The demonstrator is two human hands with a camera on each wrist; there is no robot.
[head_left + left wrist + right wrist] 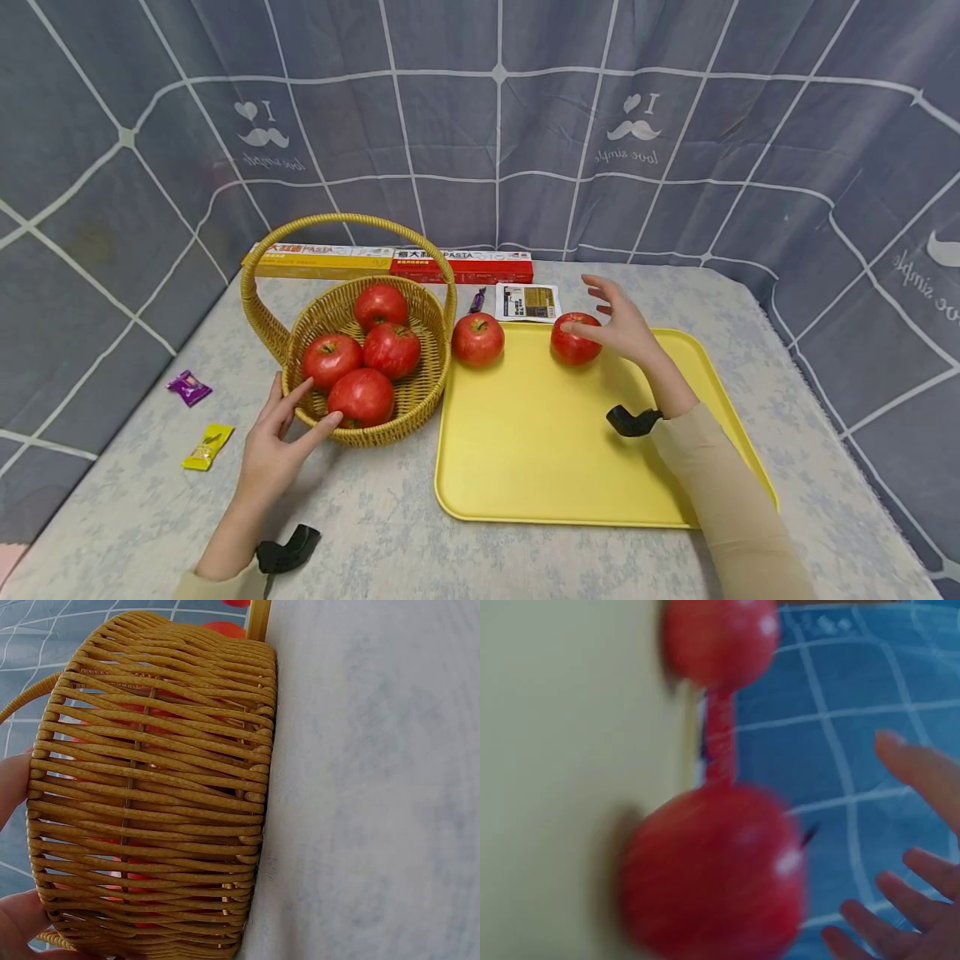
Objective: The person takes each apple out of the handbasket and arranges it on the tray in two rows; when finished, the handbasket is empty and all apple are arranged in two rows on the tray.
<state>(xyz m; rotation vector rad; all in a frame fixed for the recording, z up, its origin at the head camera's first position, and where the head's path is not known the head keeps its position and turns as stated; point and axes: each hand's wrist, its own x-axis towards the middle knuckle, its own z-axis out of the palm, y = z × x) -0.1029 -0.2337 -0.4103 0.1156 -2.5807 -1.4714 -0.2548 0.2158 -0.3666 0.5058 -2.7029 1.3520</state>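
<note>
My left hand [273, 454] is at the near left side of a wicker basket [408, 429], its extended thumb and fingers touching the rim. In the left wrist view, fingertips [19, 919] rest on the edge of the weave. Several red apples [362, 397] lie inside the basket. Beyond it, my right hand [622, 329] hovers with spread fingers beside and above a red apple [574, 340] on the yellow tray [540, 450]. The right wrist view shows a gap between this hand and the blurred apple [716, 874]. A second apple [477, 339] sits at the tray's far left corner.
A yellow pasta box [322, 263] and a red one [465, 268] line the back, near a white packet [527, 302] and a small dark purple wrapper [477, 300]. Purple [189, 387] and yellow [207, 447] wrapped sweets lie left. The basket's tall handle [352, 218] arches over it.
</note>
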